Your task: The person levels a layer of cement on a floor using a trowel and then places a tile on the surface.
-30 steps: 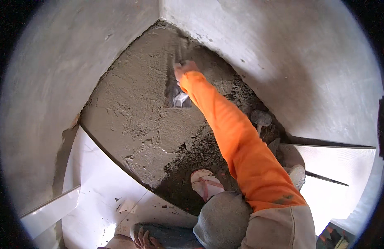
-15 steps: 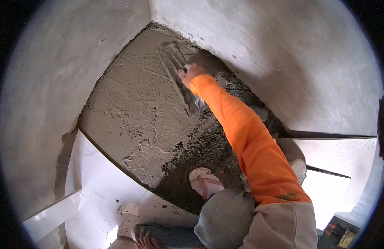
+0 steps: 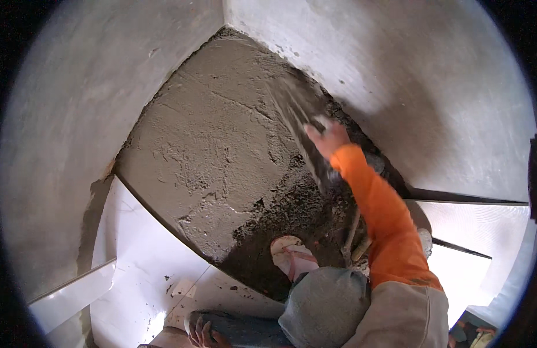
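Lying blurred on the mortar (image 3: 187,127) near the right wall (image 3: 419,87), the trowel (image 3: 299,126) is sitting under the right hand (image 3: 329,139), which is gripping it. Mortar is spreading to the left wall (image 3: 77,116) and bordering tiles (image 3: 152,232). Nearer, the left hand (image 3: 204,334) is resting, relaxed and released, on a leg (image 3: 251,329).

Left head-worn fisheye, looking steeply down over knee (image 3: 326,307) at mortar bed (image 3: 187,127) between walls (image 3: 77,116), close range
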Demonstrator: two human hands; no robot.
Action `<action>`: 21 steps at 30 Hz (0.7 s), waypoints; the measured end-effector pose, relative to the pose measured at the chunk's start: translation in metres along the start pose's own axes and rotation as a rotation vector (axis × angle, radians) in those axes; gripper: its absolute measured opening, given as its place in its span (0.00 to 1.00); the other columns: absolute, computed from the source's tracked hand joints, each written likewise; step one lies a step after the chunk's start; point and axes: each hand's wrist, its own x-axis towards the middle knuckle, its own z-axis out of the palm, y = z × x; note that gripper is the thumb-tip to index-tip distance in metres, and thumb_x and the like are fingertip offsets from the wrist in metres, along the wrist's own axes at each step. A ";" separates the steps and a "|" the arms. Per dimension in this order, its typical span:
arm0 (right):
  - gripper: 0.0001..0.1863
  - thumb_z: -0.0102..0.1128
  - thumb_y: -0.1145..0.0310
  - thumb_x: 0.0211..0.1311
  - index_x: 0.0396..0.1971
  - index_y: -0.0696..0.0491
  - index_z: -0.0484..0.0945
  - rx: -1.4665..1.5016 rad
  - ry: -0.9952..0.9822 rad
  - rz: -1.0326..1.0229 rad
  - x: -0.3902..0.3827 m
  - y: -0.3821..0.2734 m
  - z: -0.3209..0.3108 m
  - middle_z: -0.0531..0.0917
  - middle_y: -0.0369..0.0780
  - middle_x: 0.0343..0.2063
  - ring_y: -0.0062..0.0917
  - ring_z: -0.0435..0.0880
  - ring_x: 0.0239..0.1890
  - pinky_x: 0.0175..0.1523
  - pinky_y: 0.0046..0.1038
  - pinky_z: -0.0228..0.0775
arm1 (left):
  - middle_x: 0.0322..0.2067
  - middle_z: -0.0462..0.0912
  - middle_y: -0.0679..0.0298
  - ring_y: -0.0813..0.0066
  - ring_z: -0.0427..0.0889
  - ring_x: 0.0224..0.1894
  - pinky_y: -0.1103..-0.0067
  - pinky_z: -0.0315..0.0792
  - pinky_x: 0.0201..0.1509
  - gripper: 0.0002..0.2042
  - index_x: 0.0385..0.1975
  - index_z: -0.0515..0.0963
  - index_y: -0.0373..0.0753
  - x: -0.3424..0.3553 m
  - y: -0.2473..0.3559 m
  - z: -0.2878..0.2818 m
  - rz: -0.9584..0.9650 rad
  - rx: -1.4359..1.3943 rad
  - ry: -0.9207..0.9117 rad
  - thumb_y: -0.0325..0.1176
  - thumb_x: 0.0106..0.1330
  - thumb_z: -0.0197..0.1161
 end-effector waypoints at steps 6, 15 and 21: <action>0.34 0.57 0.43 0.56 0.51 0.58 0.75 -0.168 -0.036 -0.071 0.170 -0.065 0.023 0.76 0.53 0.51 0.45 0.75 0.54 0.60 0.39 0.66 | 0.46 0.79 0.54 0.46 0.70 0.57 0.55 0.52 0.64 0.17 0.33 0.79 0.39 -0.032 -0.021 0.010 -0.169 -0.006 -0.082 0.45 0.63 0.48; 0.35 0.52 0.40 0.57 0.51 0.56 0.74 -0.401 -0.010 -0.149 0.261 -0.096 0.064 0.79 0.46 0.49 0.41 0.79 0.49 0.55 0.39 0.71 | 0.49 0.77 0.53 0.45 0.67 0.59 0.54 0.52 0.63 0.17 0.35 0.77 0.39 0.010 0.004 -0.005 -0.271 -0.033 -0.244 0.46 0.65 0.47; 0.36 0.53 0.38 0.54 0.36 0.63 0.80 -0.359 -0.053 -0.091 0.277 -0.125 0.060 0.81 0.53 0.39 0.46 0.79 0.44 0.52 0.39 0.70 | 0.48 0.78 0.54 0.47 0.68 0.58 0.54 0.52 0.63 0.15 0.35 0.77 0.40 0.020 0.002 -0.007 -0.261 -0.012 -0.256 0.45 0.64 0.50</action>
